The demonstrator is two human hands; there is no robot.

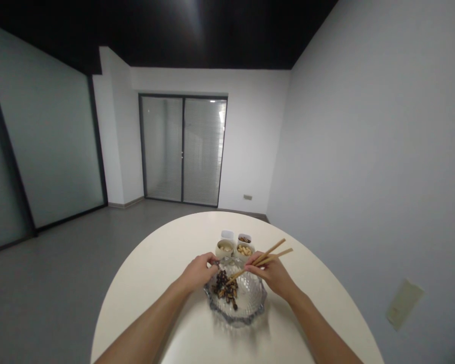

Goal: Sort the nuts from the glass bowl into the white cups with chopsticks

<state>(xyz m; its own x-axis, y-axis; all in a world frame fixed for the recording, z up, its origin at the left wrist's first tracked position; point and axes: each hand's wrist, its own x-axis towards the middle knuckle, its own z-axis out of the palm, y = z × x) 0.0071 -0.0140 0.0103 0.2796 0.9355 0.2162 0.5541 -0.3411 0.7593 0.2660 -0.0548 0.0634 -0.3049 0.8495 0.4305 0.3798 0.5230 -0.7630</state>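
A clear glass bowl [250,298] with a scalloped rim stands on the table in front of me. Dark and brown pieces [225,289], perhaps nuts or dried fruit, lie in its left half. My right hand [267,273] grips a pair of wooden chopsticks [271,252], whose tips reach down among those pieces. At the bowl's upper left rim, my left hand [200,271] has its fingers curled and closed on the glass edge. Just behind the bowl sit a round container [225,247] with pale contents and another holding light tan nuts [244,250].
Farther back on the round white table [155,263] are a small white dish [227,235] and a dish of brown pieces [244,239]. A wall [364,151] rises on the right, with a wall plate [405,304]. Glass doors [182,149] stand across the room.
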